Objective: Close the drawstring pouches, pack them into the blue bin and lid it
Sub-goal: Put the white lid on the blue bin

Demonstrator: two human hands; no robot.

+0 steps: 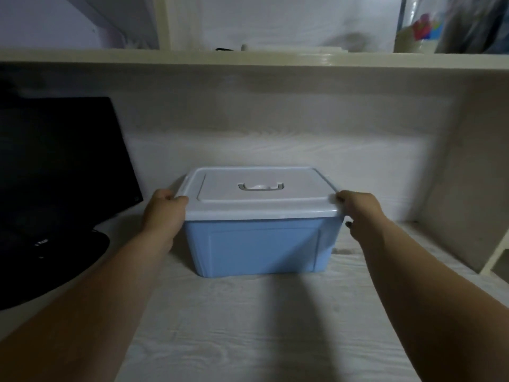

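A single wide-angle view looks out from the person's head, facing forward and down across the desk (248, 332). It sits near: the left hand (162, 213) and right hand (360, 210) reach in from the lower corners to the blue bin (259, 249) and lid (259, 202) at centre, with a shelf (248, 57) overhead.

A black monitor (60, 166) fills the left of the frame, its round base (63, 257) resting on a pale wood-grain desk (248, 326). A white shelf (248, 57) spans the top. On it, at upper right, stands a blurred cup (410, 41) holding colourful items. A white side panel (468, 175) rises at the right.
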